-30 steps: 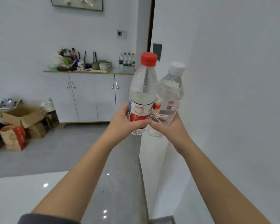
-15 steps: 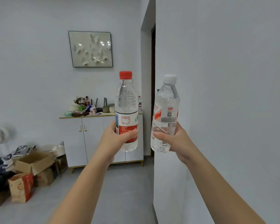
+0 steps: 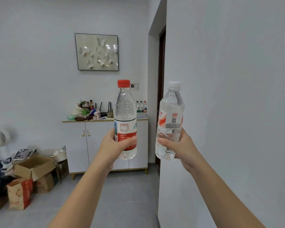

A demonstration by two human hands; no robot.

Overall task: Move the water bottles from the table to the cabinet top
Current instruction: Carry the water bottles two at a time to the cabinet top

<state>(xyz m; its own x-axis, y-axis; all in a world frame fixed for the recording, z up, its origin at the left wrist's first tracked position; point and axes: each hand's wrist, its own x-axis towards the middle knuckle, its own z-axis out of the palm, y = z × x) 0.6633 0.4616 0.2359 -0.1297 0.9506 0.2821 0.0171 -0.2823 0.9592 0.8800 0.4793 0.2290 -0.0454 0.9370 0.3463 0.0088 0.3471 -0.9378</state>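
My left hand [image 3: 113, 145]: wrapped around the red-capped bottle [image 3: 125, 122] at its label, held upright in the air
My right hand [image 3: 179, 145]: gripping the white-capped bottle [image 3: 170, 122] low on its body, tilted slightly left
The two bottles: side by side, apart
Cabinet [image 3: 95, 142]: across the room ahead, white doors, clutter on its top
Cabinet top, right end: small bottles [image 3: 141, 106] standing in a row
Floor at left: cardboard boxes [image 3: 33, 168]
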